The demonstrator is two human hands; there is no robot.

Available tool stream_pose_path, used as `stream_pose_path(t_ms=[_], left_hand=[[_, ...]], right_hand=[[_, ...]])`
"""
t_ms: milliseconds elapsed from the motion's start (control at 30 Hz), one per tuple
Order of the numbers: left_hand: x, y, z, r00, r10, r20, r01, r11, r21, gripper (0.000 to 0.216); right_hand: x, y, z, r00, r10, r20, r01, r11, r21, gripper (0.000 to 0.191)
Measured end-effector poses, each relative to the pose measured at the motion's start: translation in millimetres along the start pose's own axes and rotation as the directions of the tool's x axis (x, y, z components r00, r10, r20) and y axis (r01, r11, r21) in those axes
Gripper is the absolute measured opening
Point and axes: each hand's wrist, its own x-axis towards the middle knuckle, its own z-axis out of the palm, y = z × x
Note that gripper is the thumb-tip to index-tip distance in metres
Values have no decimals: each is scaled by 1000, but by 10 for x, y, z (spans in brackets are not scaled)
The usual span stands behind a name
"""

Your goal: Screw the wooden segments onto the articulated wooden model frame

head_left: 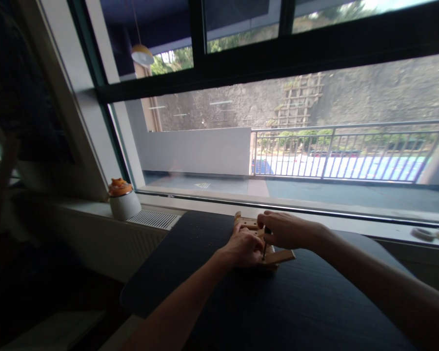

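Note:
A small light-wood assembly [249, 224] with round holes lies on the dark table. One flat wooden strip [282, 257] sticks out from it at the near right. My left hand [244, 247] is closed over the assembly's left side, gripping it against the tabletop. Above the near right part, my right hand [282, 229] is closed around the dark handle of a screwdriver [265, 246]. The screwdriver stands nearly upright, its thin shaft pointing down at the wood close to the strip. My fingers hide much of the assembly, and the tip's exact contact is too small to tell.
The dark table [219, 312] stands against a windowsill below a large window. A white pot with an orange top [123, 202] sits on the sill at left, beside a vent grille [155, 219]. Rolls of tape [423, 234] lie at the far right.

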Motion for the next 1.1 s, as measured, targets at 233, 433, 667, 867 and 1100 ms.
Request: stream_pose_path(t_ms=[233, 433, 667, 867, 1100], left_hand=[[8, -138, -107, 984, -81, -160, 60, 990, -129, 17], [201, -214, -186, 935, -247, -253, 88, 855, -511, 25], [-123, -495, -21, 871, -331, -363, -36, 693, -720, 23], [-375, -568, -115, 955, -282, -86, 172, 769, -616, 39], [-489, -614, -135, 921, -327, 211, 387, 725, -569, 63]], right_hand=[[-27, 133, 98, 991, 31, -131, -4, 980, 198, 25], [-27, 263, 312, 946, 164, -278, -38, 912, 409, 21], [-17, 320, 426, 947, 180, -265, -21, 860, 509, 35], [29, 388, 550, 957, 180, -226, 12, 757, 653, 40], [41, 411, 600, 959, 191, -209, 8, 719, 695, 39]])
